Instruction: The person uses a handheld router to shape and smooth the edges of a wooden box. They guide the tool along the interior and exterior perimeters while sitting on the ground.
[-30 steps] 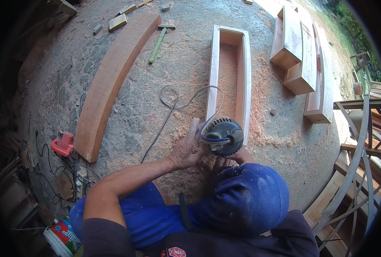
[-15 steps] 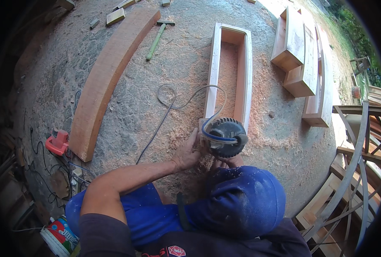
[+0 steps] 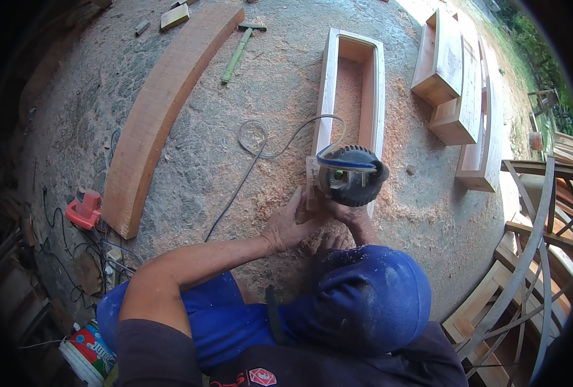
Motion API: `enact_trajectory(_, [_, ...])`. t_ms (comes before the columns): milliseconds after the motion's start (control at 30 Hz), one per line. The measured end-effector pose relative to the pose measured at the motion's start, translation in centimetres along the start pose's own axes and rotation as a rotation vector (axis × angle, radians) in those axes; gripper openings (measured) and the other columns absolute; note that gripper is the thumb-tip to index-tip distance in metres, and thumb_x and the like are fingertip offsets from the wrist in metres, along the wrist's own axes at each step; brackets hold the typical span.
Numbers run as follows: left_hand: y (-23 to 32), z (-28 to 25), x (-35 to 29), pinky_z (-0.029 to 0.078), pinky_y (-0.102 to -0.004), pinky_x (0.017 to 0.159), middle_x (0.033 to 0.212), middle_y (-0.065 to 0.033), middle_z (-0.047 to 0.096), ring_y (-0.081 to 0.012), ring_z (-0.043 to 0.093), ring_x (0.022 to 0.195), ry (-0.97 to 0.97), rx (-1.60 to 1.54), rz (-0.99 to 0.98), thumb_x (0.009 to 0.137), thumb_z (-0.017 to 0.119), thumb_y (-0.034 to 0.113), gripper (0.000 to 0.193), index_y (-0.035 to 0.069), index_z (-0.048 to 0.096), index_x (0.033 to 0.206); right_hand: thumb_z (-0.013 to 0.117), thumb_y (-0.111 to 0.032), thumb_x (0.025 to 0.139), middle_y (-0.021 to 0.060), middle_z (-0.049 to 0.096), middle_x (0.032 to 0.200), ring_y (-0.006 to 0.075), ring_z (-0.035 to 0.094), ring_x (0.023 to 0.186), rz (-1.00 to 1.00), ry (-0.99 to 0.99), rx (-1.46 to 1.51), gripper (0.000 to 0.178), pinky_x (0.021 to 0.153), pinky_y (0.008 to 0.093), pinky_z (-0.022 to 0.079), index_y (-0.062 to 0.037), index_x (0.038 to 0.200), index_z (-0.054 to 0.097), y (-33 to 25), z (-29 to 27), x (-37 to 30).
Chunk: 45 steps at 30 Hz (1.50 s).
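right grip (image 3: 349, 215) holds a corded tool (image 3: 357, 187) at a wooden frame (image 3: 328, 97), left grip (image 3: 290, 226) alongside.

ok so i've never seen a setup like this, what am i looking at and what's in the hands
No robot here: these are a person's bare left hand and right hand, seen from a fisheye camera worn on the head, so straight edges bend. Both are at a corded black power tool over the near end of a long wooden frame; the tool hides much of the grip. On the ground, among wood shavings, are a curved wooden beam and green-handled hammer to the left, and wooden boxes to the right.
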<state>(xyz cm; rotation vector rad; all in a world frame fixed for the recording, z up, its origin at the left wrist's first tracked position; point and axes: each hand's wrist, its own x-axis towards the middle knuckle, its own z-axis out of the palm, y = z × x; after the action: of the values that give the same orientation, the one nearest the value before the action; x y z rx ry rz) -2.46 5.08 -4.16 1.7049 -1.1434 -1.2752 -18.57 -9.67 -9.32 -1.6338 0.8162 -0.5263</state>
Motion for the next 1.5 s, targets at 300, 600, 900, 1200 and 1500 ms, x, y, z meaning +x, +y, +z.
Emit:
enact_trajectory(300, [4.4,-1.6,1.8,0.056,-0.0452,0.091,0.114,-0.0158,0.076,-0.0325,0.074,0.107,-0.042,0.080,-0.254,0.094,0.074,0.057,0.089,0.002,0.036,0.152,0.093,-0.019,0.074,0.0082,0.066,0.130,0.0184,0.065,0.117,-0.104,0.064,-0.178,0.080,0.099,0.0362,0.055,-0.0054,0.142,0.054,-4.0,-0.4,2.9])
enact_trajectory(600, [5.5,-1.5,4.5,0.053,-0.0585,0.094,0.114,-0.0337,0.071,-0.0521,0.069,0.109,-0.009,0.231,-0.293,0.088,0.067,0.072,0.104,0.001,0.032,0.155,0.089,-0.016,0.077,0.0069,0.076,0.112,0.0165,0.073,0.101,-0.179,0.123,-0.279,0.050,0.088,0.0349,0.059,-0.0048,0.121,0.069,-7.1,-0.7,5.5])
enact_trajectory(900, [5.9,-1.8,4.5,0.047,-0.0546,0.108,0.132,-0.0378,0.064,-0.0526,0.063,0.124,-0.053,0.217,-0.331,0.087,0.063,0.073,0.117,-0.001,0.018,0.166,0.090,-0.023,0.079,0.0072,0.076,0.119,0.0192,0.073,0.110,-0.303,0.184,-0.376,0.054,0.095,0.0354,0.058,-0.0084,0.125,0.068,-6.9,-1.1,8.2])
enact_trajectory(1200, [5.7,-1.7,4.8,0.045,-0.0522,0.112,0.139,-0.0375,0.060,-0.0505,0.060,0.130,-0.068,0.232,-0.386,0.088,0.063,0.072,0.116,-0.003,0.020,0.165,0.091,-0.024,0.077,0.0080,0.074,0.121,0.0192,0.073,0.110,-0.211,0.141,-0.085,0.062,0.097,0.0360,0.058,-0.0080,0.130,0.063,-5.2,-1.5,11.3])
enact_trajectory(1500, [5.7,-1.8,4.9,0.048,-0.0533,0.108,0.130,-0.0329,0.066,-0.0490,0.065,0.122,-0.077,0.188,-0.332,0.090,0.064,0.069,0.109,0.003,0.020,0.165,0.090,-0.021,0.075,0.0083,0.072,0.124,0.0199,0.072,0.111,-0.296,0.158,-0.092,0.071,0.096,0.0371,0.058,-0.0077,0.135,0.056,-5.2,-2.4,14.3])
